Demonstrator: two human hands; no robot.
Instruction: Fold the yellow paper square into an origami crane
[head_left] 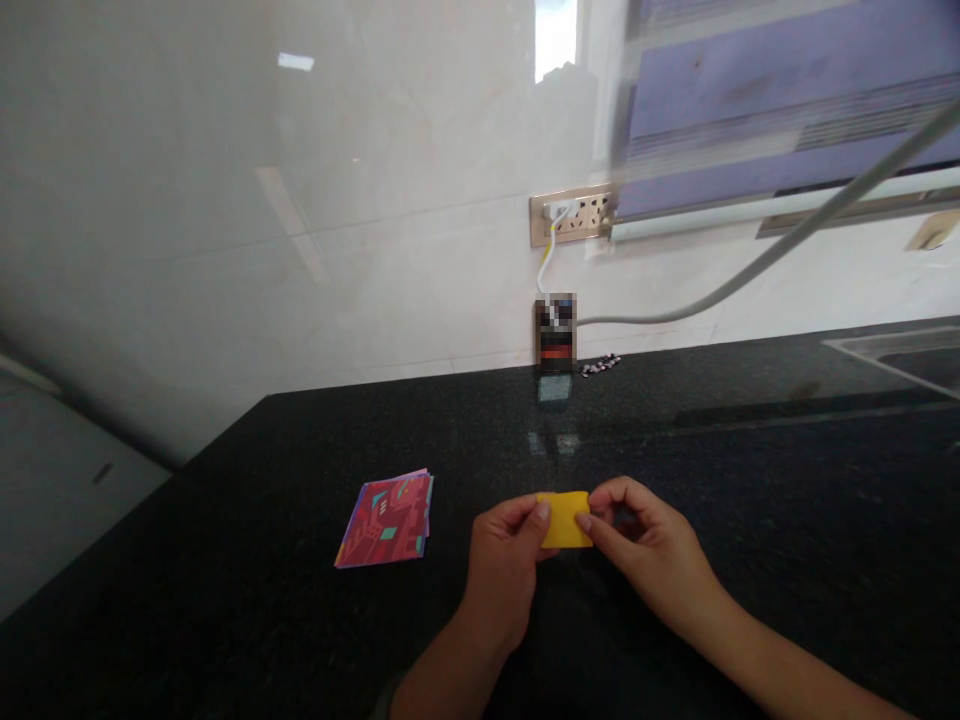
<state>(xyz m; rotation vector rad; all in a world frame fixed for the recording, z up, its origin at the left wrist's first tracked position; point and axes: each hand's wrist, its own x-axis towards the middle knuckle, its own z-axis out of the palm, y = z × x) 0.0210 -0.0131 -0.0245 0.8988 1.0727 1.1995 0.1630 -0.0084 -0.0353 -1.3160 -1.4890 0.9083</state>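
A small yellow piece of folded paper is held just above the black countertop, between my two hands. My left hand pinches its left end, with the thumb on top and fingers behind. At the right edge, my right hand grips the paper between thumb and index finger. To the left of my hands lies a short stack of patterned paper sheets, red and pink on top, with slightly uneven edges.
The black countertop meets a pale tiled wall. A phone-like item with a blurred-out screen leans there, its white cable running to a socket. A beaded strand lies beside it. A grey hose crosses the right side, near a sink edge.
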